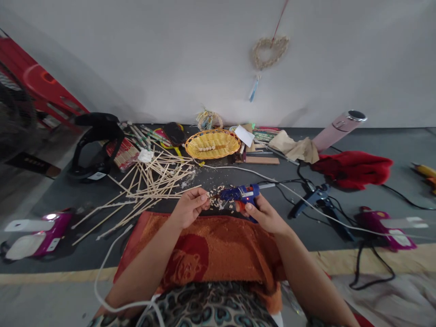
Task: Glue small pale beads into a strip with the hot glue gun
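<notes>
Right hand (267,214) wrapped round handle of blue glue gun (241,193); gun's front end points left, just beside left hand's fingertips. Left hand (190,206) pinched narrow; cannot tell whether anything sits in pinch. Small wooden pieces (212,206) scattered beneath gun on desk (391,141). Orange towel (235,247) overlaps near edge. Long sticks (160,171) crowd left half. Room shows along rear edge, right of pink flask (335,131).

Grey wall (153,59) behind red chair (42,81)
</notes>
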`<act>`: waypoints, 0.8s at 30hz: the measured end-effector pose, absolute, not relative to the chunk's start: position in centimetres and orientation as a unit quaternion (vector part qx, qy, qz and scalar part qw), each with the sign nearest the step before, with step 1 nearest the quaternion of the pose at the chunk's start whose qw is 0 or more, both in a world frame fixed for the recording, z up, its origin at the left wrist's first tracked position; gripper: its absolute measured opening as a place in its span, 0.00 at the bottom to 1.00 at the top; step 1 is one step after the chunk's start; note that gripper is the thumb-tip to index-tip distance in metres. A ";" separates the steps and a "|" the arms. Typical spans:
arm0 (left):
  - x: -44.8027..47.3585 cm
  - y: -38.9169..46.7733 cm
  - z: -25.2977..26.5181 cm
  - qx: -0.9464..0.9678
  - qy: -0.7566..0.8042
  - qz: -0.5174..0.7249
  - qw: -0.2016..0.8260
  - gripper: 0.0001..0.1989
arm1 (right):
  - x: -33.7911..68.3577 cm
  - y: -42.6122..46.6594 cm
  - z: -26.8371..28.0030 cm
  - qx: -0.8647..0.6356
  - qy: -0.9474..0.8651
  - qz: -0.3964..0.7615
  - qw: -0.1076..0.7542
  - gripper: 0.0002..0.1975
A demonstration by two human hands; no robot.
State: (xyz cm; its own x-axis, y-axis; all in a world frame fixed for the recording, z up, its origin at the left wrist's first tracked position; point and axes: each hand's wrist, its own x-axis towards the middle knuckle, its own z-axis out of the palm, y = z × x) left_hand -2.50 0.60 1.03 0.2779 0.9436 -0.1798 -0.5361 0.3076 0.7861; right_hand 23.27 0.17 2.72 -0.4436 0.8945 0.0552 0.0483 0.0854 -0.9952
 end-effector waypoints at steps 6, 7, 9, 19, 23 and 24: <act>-2.3 0.8 1.3 0.283 0.315 0.531 0.734 0.09 | 25.8 3.2 3.9 -0.418 -0.540 0.582 0.442 0.17; -2.3 0.8 1.3 0.283 0.314 0.531 0.734 0.09 | 26.7 4.3 3.9 -0.440 -0.516 0.573 0.461 0.17; -2.3 0.8 1.3 0.283 0.314 0.530 0.735 0.10 | 28.9 6.8 3.8 -0.498 -0.478 0.562 0.456 0.21; -2.7 1.0 1.5 0.272 0.302 0.555 0.726 0.08 | 34.0 15.5 1.7 -0.737 -0.520 0.318 0.292 0.22; -3.1 1.0 1.7 0.266 0.299 0.561 0.725 0.08 | 34.5 15.8 1.9 -0.793 -0.531 0.193 0.228 0.20; -3.1 1.0 1.8 0.265 0.297 0.564 0.724 0.08 | 34.4 15.6 2.1 -0.797 -0.538 0.168 0.219 0.20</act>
State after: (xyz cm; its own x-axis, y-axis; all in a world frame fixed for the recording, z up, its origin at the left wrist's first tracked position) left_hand -3.13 0.97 1.83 0.1884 0.9734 -0.1300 -0.6587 0.2234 0.7184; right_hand 34.39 15.56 2.08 0.3657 0.9302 -0.0323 0.7834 -0.3264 -0.5289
